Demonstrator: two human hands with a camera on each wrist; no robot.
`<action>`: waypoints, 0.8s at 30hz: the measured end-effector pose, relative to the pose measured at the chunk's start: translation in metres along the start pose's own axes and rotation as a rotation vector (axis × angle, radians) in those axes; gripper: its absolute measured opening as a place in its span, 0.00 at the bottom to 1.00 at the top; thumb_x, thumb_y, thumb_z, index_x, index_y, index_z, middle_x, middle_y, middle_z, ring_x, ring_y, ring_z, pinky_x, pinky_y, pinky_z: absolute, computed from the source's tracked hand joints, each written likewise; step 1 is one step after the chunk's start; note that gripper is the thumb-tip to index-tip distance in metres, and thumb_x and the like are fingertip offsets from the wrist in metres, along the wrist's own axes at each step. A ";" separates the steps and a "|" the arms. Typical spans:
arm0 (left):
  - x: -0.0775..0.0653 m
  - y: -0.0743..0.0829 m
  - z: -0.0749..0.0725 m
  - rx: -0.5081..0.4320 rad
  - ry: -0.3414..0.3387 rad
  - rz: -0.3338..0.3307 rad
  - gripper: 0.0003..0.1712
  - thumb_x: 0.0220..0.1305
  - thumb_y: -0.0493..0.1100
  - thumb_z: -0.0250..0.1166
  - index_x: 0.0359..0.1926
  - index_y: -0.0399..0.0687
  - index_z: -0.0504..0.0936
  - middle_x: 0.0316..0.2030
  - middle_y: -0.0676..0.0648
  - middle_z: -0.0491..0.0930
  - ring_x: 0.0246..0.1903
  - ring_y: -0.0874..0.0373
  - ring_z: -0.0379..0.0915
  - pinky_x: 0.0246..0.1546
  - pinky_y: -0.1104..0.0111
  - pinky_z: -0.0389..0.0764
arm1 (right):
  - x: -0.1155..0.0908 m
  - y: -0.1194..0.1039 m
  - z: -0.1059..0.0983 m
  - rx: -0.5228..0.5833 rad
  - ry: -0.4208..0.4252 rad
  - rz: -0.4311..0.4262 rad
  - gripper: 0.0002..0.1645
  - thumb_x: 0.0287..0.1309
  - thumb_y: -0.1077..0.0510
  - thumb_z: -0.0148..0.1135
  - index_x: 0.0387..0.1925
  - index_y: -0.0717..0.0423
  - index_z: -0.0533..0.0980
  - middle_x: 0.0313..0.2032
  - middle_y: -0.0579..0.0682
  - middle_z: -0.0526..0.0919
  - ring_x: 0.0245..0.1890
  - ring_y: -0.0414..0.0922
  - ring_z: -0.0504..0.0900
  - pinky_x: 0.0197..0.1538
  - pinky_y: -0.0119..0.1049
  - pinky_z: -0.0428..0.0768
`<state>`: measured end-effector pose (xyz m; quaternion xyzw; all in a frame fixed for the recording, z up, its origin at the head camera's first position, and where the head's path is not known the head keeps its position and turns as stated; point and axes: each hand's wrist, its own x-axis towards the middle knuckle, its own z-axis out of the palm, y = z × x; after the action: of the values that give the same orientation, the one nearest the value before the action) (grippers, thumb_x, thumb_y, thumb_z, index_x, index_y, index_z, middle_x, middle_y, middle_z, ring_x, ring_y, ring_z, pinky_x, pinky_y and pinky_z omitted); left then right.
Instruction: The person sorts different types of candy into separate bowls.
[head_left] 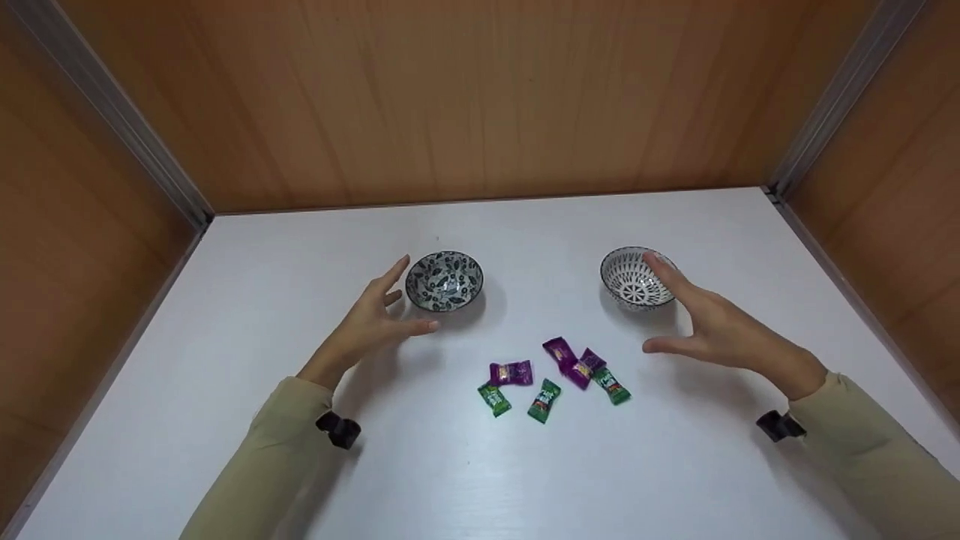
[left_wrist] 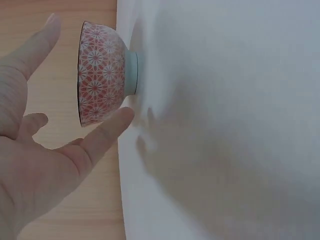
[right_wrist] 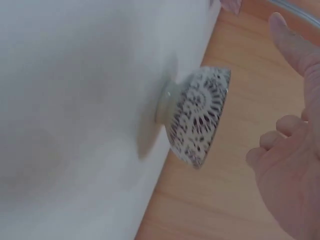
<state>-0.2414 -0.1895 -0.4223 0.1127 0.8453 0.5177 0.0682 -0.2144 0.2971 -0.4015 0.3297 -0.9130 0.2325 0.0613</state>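
My left hand (head_left: 367,319) is spread around the left side of a small bowl (head_left: 444,282) with a dark leaf pattern inside. In the left wrist view, that bowl's outside (left_wrist: 100,75) has a red flower pattern and a pale foot; the thumb and fingers stand beside it, holding nothing. Over on the right, my right hand (head_left: 724,326) has its thumb and fingers apart next to a white bowl (head_left: 634,281) with black dashes inside. One finger overlaps that bowl's rim in the head view. The right wrist view shows a gap between its patterned outside (right_wrist: 200,115) and the hand.
Several wrapped candies, purple (head_left: 511,373) and green (head_left: 544,400), lie on the white table (head_left: 465,480) in front of and between the bowls. A wooden panel (head_left: 480,97) stands along the back, with more panels at the left (head_left: 75,225) and right (head_left: 892,202).
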 end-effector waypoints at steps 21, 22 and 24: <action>0.020 -0.013 0.012 -0.220 -0.019 -0.159 0.70 0.47 0.47 0.84 0.81 0.63 0.47 0.75 0.39 0.51 0.71 0.40 0.56 0.70 0.53 0.63 | -0.006 -0.019 0.049 0.251 -0.235 -0.257 0.27 0.53 0.56 0.79 0.54 0.55 0.81 0.49 0.45 0.84 0.46 0.43 0.82 0.50 0.38 0.84; 0.020 -0.014 0.011 -0.219 -0.015 -0.159 0.70 0.47 0.48 0.84 0.81 0.63 0.46 0.76 0.39 0.50 0.72 0.39 0.54 0.70 0.53 0.62 | -0.005 -0.019 0.049 0.249 -0.250 -0.258 0.25 0.54 0.56 0.79 0.53 0.55 0.82 0.48 0.44 0.84 0.47 0.42 0.82 0.51 0.37 0.83; 0.022 -0.015 0.012 -0.223 -0.007 -0.162 0.70 0.48 0.48 0.84 0.81 0.62 0.45 0.76 0.37 0.48 0.74 0.38 0.51 0.71 0.53 0.61 | -0.004 -0.020 0.050 0.245 -0.275 -0.263 0.20 0.56 0.56 0.77 0.50 0.54 0.83 0.48 0.43 0.84 0.49 0.40 0.82 0.54 0.36 0.82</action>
<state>-0.2613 -0.1805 -0.4409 0.0377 0.7885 0.6011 0.1246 -0.1968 0.2626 -0.4394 0.4796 -0.8268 0.2845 -0.0743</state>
